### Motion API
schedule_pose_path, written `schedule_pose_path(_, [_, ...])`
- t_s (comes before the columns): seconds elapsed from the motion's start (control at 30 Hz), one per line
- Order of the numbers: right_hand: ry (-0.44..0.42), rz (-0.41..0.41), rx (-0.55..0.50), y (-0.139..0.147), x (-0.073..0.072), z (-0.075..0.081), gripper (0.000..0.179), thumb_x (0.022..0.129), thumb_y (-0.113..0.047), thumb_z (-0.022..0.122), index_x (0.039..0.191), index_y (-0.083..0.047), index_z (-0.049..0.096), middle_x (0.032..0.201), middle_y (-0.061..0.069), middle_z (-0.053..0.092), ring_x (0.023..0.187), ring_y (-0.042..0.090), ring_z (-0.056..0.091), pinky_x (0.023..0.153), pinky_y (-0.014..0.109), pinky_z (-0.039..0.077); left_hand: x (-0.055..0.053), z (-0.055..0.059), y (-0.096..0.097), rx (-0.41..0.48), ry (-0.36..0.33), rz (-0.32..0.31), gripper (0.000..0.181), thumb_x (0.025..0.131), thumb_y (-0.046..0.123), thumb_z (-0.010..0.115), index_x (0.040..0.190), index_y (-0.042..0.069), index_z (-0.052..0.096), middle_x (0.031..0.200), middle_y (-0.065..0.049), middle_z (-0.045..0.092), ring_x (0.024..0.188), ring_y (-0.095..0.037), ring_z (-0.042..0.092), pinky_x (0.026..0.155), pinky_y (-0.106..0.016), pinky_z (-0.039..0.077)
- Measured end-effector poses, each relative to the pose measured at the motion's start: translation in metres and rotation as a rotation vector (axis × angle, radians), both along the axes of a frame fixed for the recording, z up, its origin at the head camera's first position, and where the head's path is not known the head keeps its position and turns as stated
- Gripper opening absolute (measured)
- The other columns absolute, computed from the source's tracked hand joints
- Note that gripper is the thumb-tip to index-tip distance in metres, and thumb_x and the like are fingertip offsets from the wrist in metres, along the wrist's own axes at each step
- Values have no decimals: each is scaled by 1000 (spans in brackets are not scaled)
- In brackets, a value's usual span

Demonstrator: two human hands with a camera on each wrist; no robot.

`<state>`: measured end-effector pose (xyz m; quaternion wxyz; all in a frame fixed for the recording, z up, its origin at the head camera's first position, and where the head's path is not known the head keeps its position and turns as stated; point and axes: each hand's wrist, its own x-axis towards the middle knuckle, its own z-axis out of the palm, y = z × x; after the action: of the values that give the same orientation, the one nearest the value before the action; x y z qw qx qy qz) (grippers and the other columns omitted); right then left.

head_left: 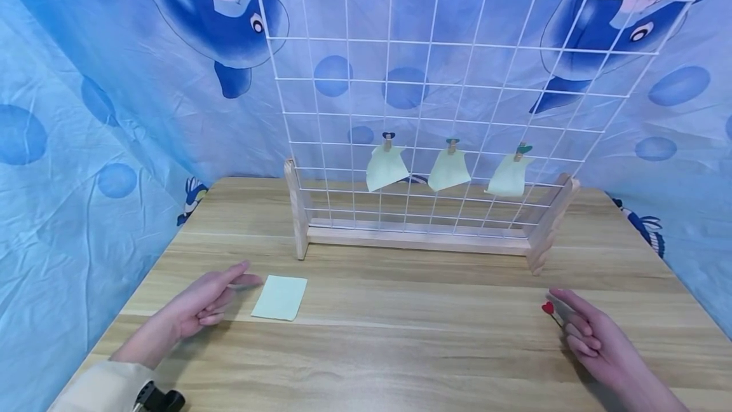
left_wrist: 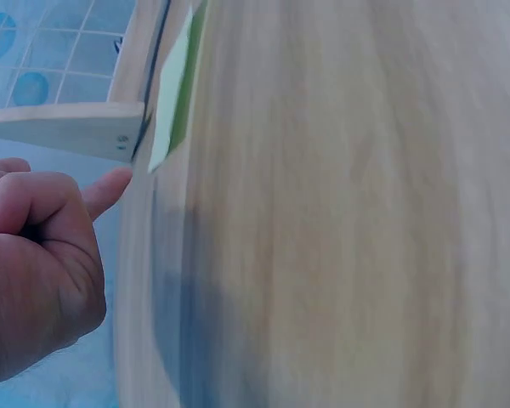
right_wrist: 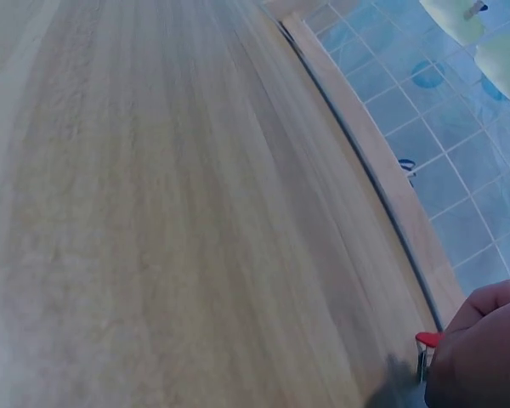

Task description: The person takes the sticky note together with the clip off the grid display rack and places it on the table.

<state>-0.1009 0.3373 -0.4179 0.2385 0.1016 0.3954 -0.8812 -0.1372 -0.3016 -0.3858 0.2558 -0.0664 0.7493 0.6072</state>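
My left hand (head_left: 197, 301) hovers at the left of the table, two digits stretched toward a pale green paper square (head_left: 280, 297) and the others bent. Its fingertips come right up to the paper's left edge and hold nothing visible. At the right, my right hand (head_left: 597, 339) is close over the table beside a small peg with a red heart (head_left: 548, 308). One digit reaches out past the heart, while the others bend near the peg's tail. In the right wrist view the hand (right_wrist: 484, 348) partly covers the peg, and its fingertips are hidden.
A white wire grid (head_left: 412, 113) stands in a wooden base (head_left: 417, 239) at the back. Three pale green papers hang on it from pegs with hearts: left (head_left: 386, 167), middle (head_left: 448, 170) and right (head_left: 508, 177). Blue dolphin-print cloth (head_left: 74, 145) surrounds the wooden table (head_left: 400, 348).
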Motion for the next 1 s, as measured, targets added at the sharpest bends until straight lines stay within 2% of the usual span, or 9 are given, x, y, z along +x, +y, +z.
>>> schedule_pose_path(0.07, [17,13,3,-3,-1,2,39,106,-31,35,109,-19,72,60,-9,34,48,5,41,45,17,40,-1,2,3,3,10,6,76,98,56,41,140,-8,41,46,12,26,36,-2,25,35,-15,25])
schedule_pose_path(0.23, [109,61,-17,-16,-3,5,41,107,-27,32,111,-19,71,61,-9,21,47,5,23,44,15,37,-4,5,13,11,24,21,75,98,55,42,140,-6,42,47,11,26,37,-3,25,35,-16,25])
schedule_pose_path(0.3, [148,76,-34,-22,-5,6,42,107,-25,30,113,-18,71,62,-8,14,49,6,13,42,14,30,-5,6,16,19,26,23,75,98,56,42,141,-6,41,47,11,26,37,-3,24,35,-16,25])
schedule_pose_path(0.43, [190,91,-60,-33,-9,8,43,108,-24,28,114,-17,70,64,-5,7,51,8,3,44,16,14,-8,8,22,37,46,11,74,98,55,42,140,-6,42,47,11,26,36,-3,25,34,-16,24])
schedule_pose_path(0.5, [206,96,-79,-39,-12,9,44,108,-24,27,114,-16,69,65,-5,6,51,8,2,45,17,9,-9,10,26,47,62,9,74,98,55,43,139,-6,43,47,11,25,36,-3,25,34,-16,24])
schedule_pose_path(0.73, [222,75,-57,-57,-18,12,42,107,-26,29,113,-14,69,63,-5,8,50,8,4,44,17,11,-16,16,38,59,82,-5,74,97,55,45,139,-6,43,47,10,25,36,-4,24,34,-16,23])
schedule_pose_path(1.0, [255,86,-85,-79,-26,15,43,107,-29,27,115,-12,66,62,-4,8,48,7,6,44,18,6,-20,16,50,171,91,-22,71,99,51,44,140,-6,41,46,11,27,35,-2,27,34,-16,23])
